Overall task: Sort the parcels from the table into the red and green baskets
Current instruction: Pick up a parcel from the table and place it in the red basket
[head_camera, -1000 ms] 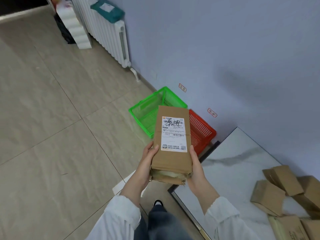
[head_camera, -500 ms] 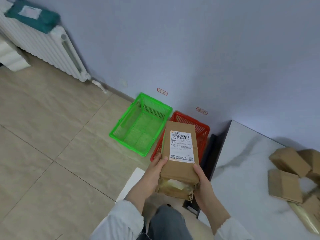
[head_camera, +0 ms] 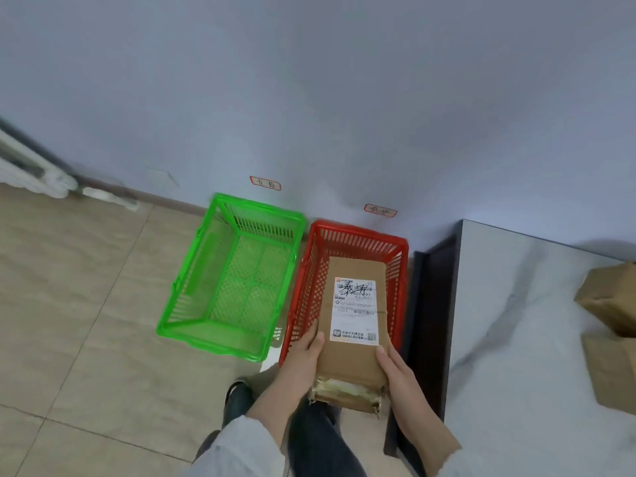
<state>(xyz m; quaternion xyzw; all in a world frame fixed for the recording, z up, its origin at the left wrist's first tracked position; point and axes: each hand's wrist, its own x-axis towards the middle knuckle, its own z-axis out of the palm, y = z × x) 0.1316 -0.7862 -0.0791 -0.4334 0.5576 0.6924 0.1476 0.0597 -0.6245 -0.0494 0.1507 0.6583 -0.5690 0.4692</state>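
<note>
The empty green basket (head_camera: pixel 231 280) sits beside the red basket (head_camera: pixel 358 235); above the latter the parcel (head_camera: pixel 354 325) is gripped by left hand (head_camera: pixel 303 352) and right hand (head_camera: pixel 395 370).

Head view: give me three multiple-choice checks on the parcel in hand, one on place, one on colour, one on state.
1. The parcel is over which basket?
A. the green basket
B. the red basket
C. neither, it is on the table

2. What colour is the basket nearer the table?
A. red
B. green
C. blue

3. How is the parcel held?
A. in the left hand only
B. lying loose in a basket
C. between both hands

Key:
1 B, it hides much of the red basket, while the green basket beside it shows nothing inside.
2 A, the red one sits beside the table's edge.
3 C, the left hand and right hand grip its near end from either side.
</note>
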